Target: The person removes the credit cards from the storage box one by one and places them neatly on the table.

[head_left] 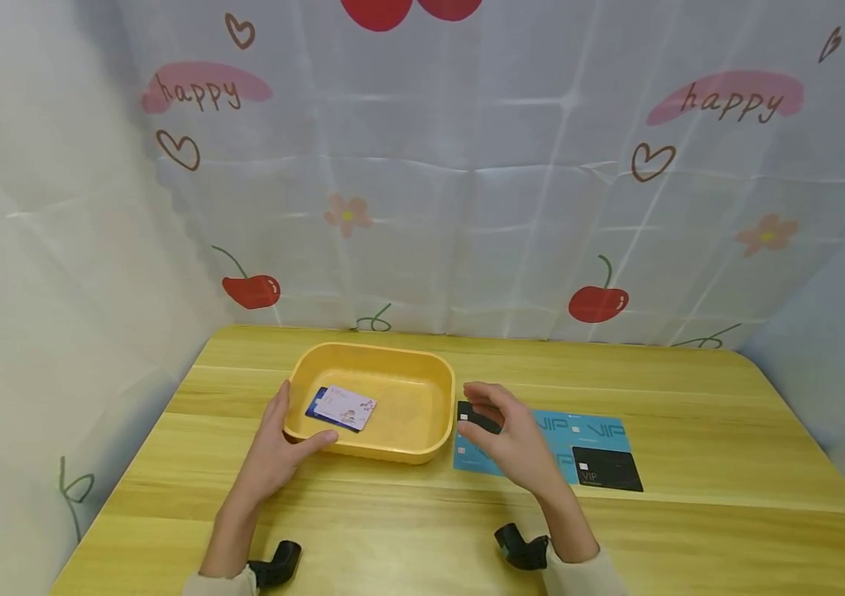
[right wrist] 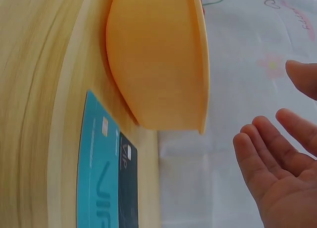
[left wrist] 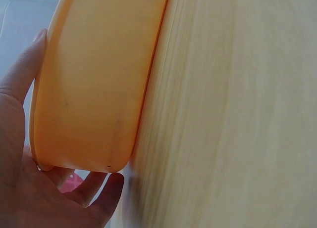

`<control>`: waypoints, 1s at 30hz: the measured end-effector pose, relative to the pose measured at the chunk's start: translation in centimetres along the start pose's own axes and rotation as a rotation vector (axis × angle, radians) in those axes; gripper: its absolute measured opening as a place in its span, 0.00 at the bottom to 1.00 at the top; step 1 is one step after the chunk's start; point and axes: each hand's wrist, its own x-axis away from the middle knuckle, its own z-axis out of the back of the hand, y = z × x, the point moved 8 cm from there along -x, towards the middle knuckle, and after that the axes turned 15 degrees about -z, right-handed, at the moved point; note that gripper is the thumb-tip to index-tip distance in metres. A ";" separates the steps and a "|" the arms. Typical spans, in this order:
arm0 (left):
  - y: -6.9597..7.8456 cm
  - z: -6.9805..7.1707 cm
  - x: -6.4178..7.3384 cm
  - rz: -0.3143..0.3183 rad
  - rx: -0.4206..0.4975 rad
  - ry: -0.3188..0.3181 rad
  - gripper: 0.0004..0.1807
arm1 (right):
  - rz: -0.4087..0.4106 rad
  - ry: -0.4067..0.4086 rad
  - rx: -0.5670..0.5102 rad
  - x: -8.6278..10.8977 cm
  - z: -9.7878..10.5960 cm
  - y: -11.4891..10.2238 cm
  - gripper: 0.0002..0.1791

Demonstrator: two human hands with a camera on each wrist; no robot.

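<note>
A yellow plastic basin (head_left: 415, 406) stands on the table. My left hand (head_left: 273, 455) holds its left end, the thumb at the front rim and the fingers around the end wall, as the left wrist view also shows. On the basin's floor a pale VIP card (head_left: 348, 404) with a small print overlaps a dark blue card (head_left: 313, 407). My right hand (head_left: 515, 439) hovers right of the basin with fingers loosely bent and nothing in them. Beneath it lie several blue VIP cards (head_left: 604, 430), a black card (head_left: 476, 418) at their left and another black VIP card (head_left: 608, 469) at their right.
The wooden table (head_left: 407, 530) ends at the back against a white curtain (head_left: 467, 240) printed with cherries, hearts and flowers. More white sheeting (head_left: 57, 248) hangs on the left. A black wrist mount (head_left: 276, 564) sits by each forearm.
</note>
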 end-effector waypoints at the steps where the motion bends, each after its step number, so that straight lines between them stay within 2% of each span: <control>1: 0.0 0.0 0.0 -0.002 0.000 0.002 0.64 | 0.000 -0.004 0.000 -0.1 -0.3 -0.1 0.29; 7: -0.1 0.0 0.0 -0.012 0.011 0.007 0.64 | 0.009 -0.016 0.010 -0.5 -2.1 -0.6 0.27; 19: -0.1 -0.1 -0.1 -0.022 0.013 0.010 0.64 | 0.048 0.010 0.046 -1.9 -5.4 -2.0 0.24; 25: 0.1 0.0 -0.1 -0.023 0.027 0.013 0.64 | 0.081 0.006 0.100 -2.7 -7.4 -2.7 0.24; 30: 0.1 0.0 -0.1 -0.031 0.028 0.015 0.63 | 0.069 0.019 0.165 -3.5 -9.0 -3.2 0.24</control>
